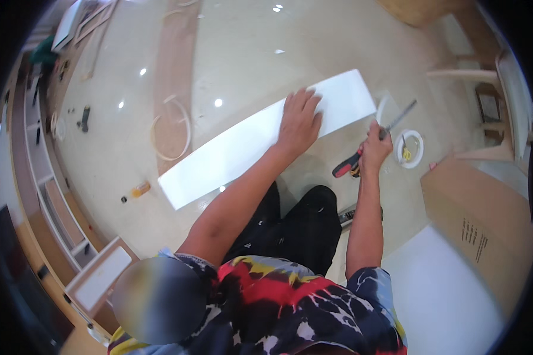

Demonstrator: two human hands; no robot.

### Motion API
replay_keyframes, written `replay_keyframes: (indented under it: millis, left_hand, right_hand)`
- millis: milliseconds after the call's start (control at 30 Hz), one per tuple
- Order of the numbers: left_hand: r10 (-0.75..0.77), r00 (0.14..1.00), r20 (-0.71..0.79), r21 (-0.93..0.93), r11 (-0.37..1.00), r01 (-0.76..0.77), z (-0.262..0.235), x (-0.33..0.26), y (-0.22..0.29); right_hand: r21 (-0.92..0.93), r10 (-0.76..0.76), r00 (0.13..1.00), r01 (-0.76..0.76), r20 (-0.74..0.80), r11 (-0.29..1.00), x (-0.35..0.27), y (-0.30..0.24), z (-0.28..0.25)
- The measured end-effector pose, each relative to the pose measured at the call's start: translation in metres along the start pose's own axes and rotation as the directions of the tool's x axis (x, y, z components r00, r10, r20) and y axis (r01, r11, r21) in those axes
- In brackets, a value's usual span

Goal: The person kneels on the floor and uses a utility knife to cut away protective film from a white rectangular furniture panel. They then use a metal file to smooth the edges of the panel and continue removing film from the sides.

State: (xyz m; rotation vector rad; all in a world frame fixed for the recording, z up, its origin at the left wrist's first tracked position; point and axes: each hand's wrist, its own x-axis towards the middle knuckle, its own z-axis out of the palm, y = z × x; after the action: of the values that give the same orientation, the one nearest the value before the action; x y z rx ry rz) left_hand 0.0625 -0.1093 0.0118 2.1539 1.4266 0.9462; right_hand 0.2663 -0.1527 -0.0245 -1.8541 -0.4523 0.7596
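Note:
My left hand [300, 120] lies on a long white panel [231, 155], palm down with its fingers stretched out. The panel slants across in front of my knees, its right end farther away than its left. At that right end, my right hand [375, 148] is closed around a long tool with a red-and-black handle [347, 165] and a narrow grey metal blade [401, 117]. The handle points back toward me and the blade points away to the right. My fingers cover the middle of the tool, so its exact kind is unclear.
A white roll [418, 149] with a yellow-handled item inside stands at right, near a cardboard box [477, 222]. Left of the panel lie a coil of pale strip [187, 133], a small orange bottle [140, 189] and a dark power tool [86, 119]. A wooden chair [503, 118] stands far right.

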Motion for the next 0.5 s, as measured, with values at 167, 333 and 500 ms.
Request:
replay_keyframes:
  millis: [167, 333, 500]
  left_hand:
    - [-0.180, 0.978, -0.107, 0.160, 0.968, 0.195, -0.162, -0.218, -0.041]
    - [-0.757, 0.587, -0.288, -0.041, 0.622, 0.782, -0.243, -0.404, -0.057]
    - [-0.889, 0.423, -0.174, -0.277, 0.456, 0.845, -0.208, -0.450, -0.090]
  right_hand:
    - [0.314, 0.232, 0.937, -0.310, 0.263, 0.898, -0.132, 0.017, 0.006]
    - [0.358, 0.369, 0.853, -0.497, 0.370, 0.791, -0.283, 0.029, 0.088]
    - [0.356, 0.350, 0.802, -0.546, 0.484, 0.759, -0.334, 0.050, 0.142]
